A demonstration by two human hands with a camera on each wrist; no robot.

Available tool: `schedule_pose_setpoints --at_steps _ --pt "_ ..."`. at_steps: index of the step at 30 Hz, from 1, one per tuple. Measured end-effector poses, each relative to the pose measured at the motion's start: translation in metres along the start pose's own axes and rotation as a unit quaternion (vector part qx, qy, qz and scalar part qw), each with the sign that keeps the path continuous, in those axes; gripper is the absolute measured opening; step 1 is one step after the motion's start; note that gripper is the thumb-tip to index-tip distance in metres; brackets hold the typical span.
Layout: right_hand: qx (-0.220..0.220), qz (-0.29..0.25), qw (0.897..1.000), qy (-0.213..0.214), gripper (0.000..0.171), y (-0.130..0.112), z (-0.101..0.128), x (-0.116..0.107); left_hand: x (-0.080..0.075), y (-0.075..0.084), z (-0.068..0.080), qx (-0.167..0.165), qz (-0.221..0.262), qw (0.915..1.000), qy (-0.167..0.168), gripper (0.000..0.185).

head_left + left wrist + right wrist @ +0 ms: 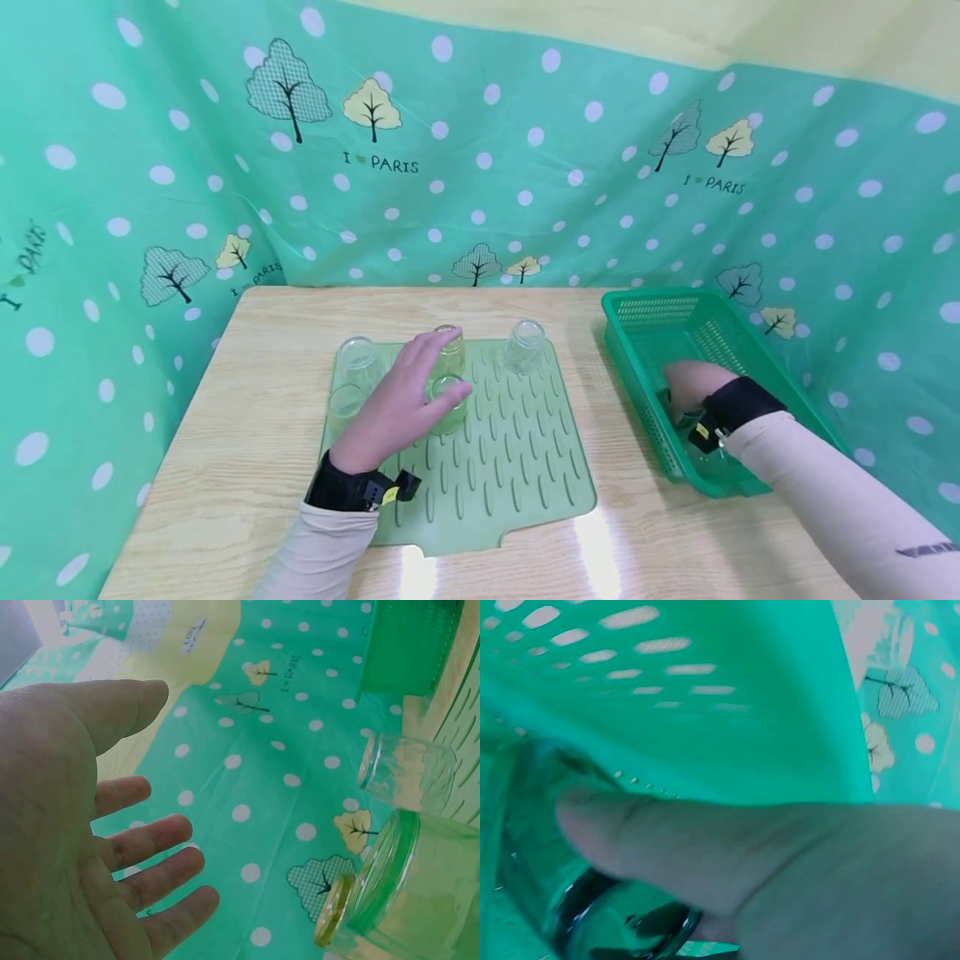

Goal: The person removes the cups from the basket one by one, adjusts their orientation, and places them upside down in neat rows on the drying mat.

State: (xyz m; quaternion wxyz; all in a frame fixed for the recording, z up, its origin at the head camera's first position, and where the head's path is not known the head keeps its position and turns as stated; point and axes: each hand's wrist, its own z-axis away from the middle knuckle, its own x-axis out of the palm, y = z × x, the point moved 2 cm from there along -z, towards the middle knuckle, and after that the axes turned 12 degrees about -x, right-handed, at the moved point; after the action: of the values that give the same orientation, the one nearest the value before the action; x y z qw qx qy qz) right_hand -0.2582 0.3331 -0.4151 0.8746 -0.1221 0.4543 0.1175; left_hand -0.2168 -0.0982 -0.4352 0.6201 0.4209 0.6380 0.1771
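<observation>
Though hidden overhead, glass (592,900) under thumb.

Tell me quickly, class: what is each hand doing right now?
Left hand: open, fingers spread over the upturned glasses on the green mat.
Right hand: inside the green basket, thumb pressed on a clear glass.

Clear glossy glasses (448,354) on a ribbed rubbery mat (517,467), matt wooden table (247,433).
</observation>
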Motion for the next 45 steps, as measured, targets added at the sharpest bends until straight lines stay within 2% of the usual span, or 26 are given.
schedule_pose_setpoints --at_steps 3,6,9,12,14,19,25,28,30,35,39,45 --pt "0.018 -0.046 0.999 0.022 0.046 0.007 0.01 0.006 0.005 0.003 -0.001 0.012 -0.004 0.9999 -0.008 0.07" --pt "0.026 -0.06 0.996 0.055 0.051 0.007 0.024 0.008 0.009 0.006 0.0 0.018 -0.011 0.9997 -0.013 0.071" --pt "0.051 -0.063 0.991 0.106 0.078 0.008 0.038 0.003 0.01 0.009 0.001 0.019 -0.016 0.9996 -0.013 0.072" --pt "0.065 -0.047 0.98 0.18 0.1 0.01 0.051 -0.007 0.01 0.012 0.001 0.021 -0.02 0.9995 -0.013 0.072" --pt "0.059 -0.036 0.968 0.24 0.099 0.008 0.057 -0.014 0.011 0.014 0.002 0.024 -0.027 0.9993 -0.014 0.072" --pt "0.016 -0.031 0.929 0.369 0.074 -0.013 0.063 -0.018 0.012 0.014 0.005 0.032 -0.044 0.9984 -0.011 0.073" --pt "-0.068 0.007 0.882 0.465 0.066 -0.056 0.058 -0.016 0.015 0.023 0.005 0.042 -0.037 0.9983 -0.013 0.078" --pt "-0.113 0.024 0.868 0.484 0.066 -0.077 0.052 -0.014 0.017 0.032 0.003 0.056 -0.034 0.9978 -0.008 0.083" --pt "-0.134 0.021 0.865 0.482 0.07 -0.091 0.047 -0.011 0.018 0.039 0.001 0.064 -0.034 0.9974 0.001 0.086" --pt "-0.164 -0.033 0.873 0.459 0.08 -0.119 0.034 -0.002 0.018 0.055 -0.001 0.074 -0.039 0.9965 0.004 0.093" --pt "-0.174 -0.068 0.876 0.446 0.072 -0.133 0.026 0.004 0.023 0.062 -0.003 0.081 -0.062 0.9948 0.001 0.095" --pt "-0.188 -0.085 0.879 0.43 0.064 -0.148 0.018 0.01 0.037 0.072 -0.003 0.096 -0.094 0.9909 -0.003 0.092"
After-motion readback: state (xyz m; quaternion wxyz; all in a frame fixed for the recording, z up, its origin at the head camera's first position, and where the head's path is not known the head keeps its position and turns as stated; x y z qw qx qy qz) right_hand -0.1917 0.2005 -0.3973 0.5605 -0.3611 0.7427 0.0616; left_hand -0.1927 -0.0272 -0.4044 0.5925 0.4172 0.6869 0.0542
